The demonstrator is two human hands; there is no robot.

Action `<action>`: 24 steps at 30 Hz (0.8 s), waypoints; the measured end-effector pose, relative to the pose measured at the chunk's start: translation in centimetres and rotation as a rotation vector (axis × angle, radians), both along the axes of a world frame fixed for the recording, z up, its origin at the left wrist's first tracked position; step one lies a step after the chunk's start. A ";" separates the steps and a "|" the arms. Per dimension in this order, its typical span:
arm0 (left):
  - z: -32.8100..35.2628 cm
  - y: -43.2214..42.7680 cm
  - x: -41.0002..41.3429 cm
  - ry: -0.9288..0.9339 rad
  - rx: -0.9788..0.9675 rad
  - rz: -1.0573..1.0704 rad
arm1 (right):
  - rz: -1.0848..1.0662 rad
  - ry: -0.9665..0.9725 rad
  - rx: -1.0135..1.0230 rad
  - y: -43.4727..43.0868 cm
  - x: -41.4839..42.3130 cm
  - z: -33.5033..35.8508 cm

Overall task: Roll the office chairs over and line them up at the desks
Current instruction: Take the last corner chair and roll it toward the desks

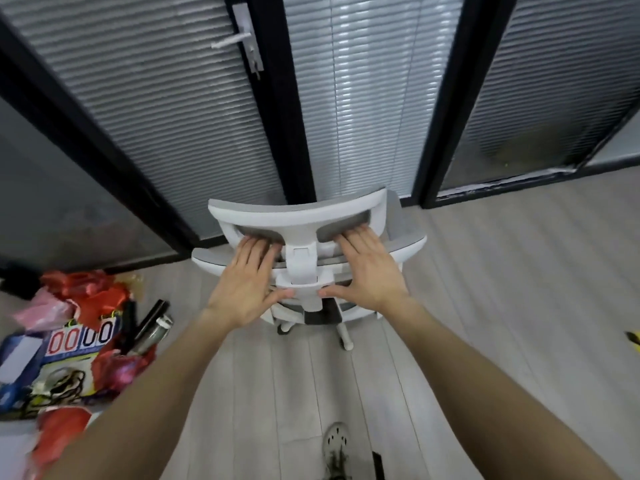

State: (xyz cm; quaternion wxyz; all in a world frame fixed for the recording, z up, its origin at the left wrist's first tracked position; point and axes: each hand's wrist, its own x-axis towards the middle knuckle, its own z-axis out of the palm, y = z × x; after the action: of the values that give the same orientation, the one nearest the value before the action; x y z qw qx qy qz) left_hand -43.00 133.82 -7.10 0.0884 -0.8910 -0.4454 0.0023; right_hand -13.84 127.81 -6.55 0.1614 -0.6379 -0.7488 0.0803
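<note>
A white office chair (304,216) with grey mesh stands in front of me, seen from behind and above, its back toward me. My left hand (247,282) lies flat with straight fingers against the back of the headrest on the left of the white centre bracket. On the right of that bracket my right hand (367,271) lies the same way, fingertips at the headrest opening and thumb toward the bracket. A white base leg with a caster (346,336) shows below the seat. No desk is in view.
A glass partition with blinds and black frames rises right behind the chair, with a door and its handle (239,38) at the upper left. A heap of red bags, a scoreboard and boxes (79,344) covers the floor at the left. My shoe (336,445) is below.
</note>
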 end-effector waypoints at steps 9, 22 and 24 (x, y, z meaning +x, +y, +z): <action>0.9 -9.2 13.1 0.029 -0.060 -0.311 | -0.272 0.019 0.053 -18.1 9.9 -0.4; 0.2 -30.4 43.0 -0.086 -0.135 -0.726 | -0.732 0.074 0.007 -47.3 31.9 -1.5; 0.1 -33.1 47.9 -0.091 -0.146 -0.803 | -0.807 0.070 0.023 -51.4 35.2 -1.7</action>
State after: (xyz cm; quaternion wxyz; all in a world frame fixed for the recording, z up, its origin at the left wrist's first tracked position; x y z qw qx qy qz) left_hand 4.89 100.75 -6.96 -0.0009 -0.9971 -0.0645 -0.0400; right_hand 21.31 76.45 -8.22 0.2123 -0.8757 -0.4331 0.0236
